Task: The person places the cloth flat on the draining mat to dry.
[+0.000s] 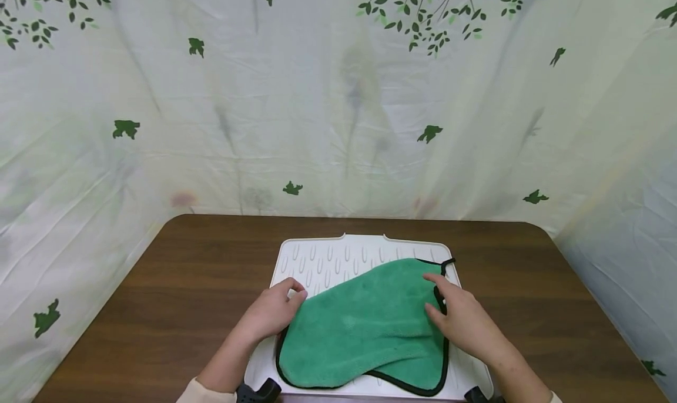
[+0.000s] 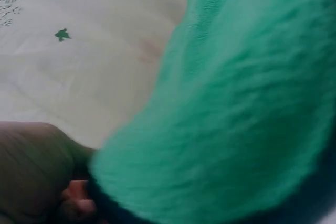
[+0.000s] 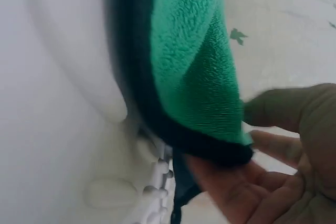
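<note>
A green towel (image 1: 365,321) with black edging lies folded over a white ribbed board (image 1: 317,262), its upper edge slanting up to the right. My left hand (image 1: 277,309) grips the towel at its left edge with curled fingers. In the left wrist view, the green towel (image 2: 226,108) fills most of the picture, blurred, and hides part of the left hand (image 2: 37,166). My right hand (image 1: 465,321) holds the right edge. The right wrist view shows the right hand (image 3: 294,166) with its fingers under the black-edged towel (image 3: 205,87) and the thumb against the green side.
The board lies on a dark brown wooden table (image 1: 211,274), near its front edge. A small black loop (image 1: 449,263) sticks out at the towel's upper right corner. Behind the table hangs a pale curtain (image 1: 338,97) with green leaf prints.
</note>
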A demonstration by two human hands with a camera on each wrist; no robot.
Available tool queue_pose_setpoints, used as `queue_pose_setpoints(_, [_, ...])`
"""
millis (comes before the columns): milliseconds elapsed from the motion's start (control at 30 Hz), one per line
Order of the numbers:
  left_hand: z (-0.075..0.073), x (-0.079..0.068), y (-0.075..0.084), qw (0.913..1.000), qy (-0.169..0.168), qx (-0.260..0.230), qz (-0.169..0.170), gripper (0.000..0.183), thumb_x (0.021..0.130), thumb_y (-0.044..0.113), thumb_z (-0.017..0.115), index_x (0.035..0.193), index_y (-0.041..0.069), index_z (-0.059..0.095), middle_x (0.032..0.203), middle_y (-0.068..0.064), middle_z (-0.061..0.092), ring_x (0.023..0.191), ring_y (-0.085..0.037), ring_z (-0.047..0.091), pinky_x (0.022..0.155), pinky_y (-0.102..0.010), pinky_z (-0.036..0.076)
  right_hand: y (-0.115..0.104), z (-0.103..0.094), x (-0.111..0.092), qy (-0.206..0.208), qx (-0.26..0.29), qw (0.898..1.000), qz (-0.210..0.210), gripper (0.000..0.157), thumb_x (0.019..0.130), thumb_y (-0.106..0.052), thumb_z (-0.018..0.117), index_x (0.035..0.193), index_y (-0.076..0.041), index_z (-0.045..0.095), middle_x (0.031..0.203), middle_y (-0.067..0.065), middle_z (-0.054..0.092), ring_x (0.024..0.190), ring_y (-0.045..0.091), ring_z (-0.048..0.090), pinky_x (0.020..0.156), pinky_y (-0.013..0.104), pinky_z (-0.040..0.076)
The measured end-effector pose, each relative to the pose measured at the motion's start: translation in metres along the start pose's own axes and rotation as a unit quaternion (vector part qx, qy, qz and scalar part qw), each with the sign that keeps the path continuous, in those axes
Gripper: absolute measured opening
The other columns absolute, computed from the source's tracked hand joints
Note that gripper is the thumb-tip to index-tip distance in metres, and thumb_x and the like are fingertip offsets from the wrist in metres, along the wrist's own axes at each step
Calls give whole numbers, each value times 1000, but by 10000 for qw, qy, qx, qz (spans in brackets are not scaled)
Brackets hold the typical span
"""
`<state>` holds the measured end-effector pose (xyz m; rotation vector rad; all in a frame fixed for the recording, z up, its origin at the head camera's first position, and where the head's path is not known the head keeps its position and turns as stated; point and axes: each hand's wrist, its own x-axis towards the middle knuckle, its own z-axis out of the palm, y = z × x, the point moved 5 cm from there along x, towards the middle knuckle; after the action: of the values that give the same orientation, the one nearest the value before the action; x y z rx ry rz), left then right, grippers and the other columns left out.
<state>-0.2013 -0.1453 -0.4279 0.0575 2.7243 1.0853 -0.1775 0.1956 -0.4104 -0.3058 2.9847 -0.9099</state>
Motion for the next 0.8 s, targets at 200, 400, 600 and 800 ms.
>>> queue_pose_setpoints(200, [13,6,3,9894,-508,-1298,400,29,96,15,68,123,6,63,77,-5,69,68,-14,63,64,-29,50,-3,-6,0,640,19,9975,-303,52,90,3,62,141,-6,58,125,17,66,99,28,67,74,37,54])
queue_pose_setpoints(400, [20,4,8,9799,-934,-1645,637,41,94,21,72,130,4,60,81,-6,72,72,-15,67,67,-31,53,-3,-5,1,626,12,9978,-218,37,94,-5,65,132,-8,66,132,16,69,107,27,69,81,40,55])
queue_pose_setpoints(600, [18,4,7,9873,-677,-1338,516,37,95,18,71,131,9,64,80,-4,71,70,-14,65,67,-31,53,-4,-10,0,974,193,9950,-87,19,93,-9,73,112,-12,72,104,5,76,79,12,68,68,28,56])
queue_pose_setpoints(800, [-13,-2,17,9908,12,-1275,445,45,91,3,61,132,22,68,109,-7,75,91,-15,68,70,-28,52,-7,-19,-1,1601,139,9857,-504,28,90,4,66,112,-11,73,108,5,72,83,15,63,67,26,54])
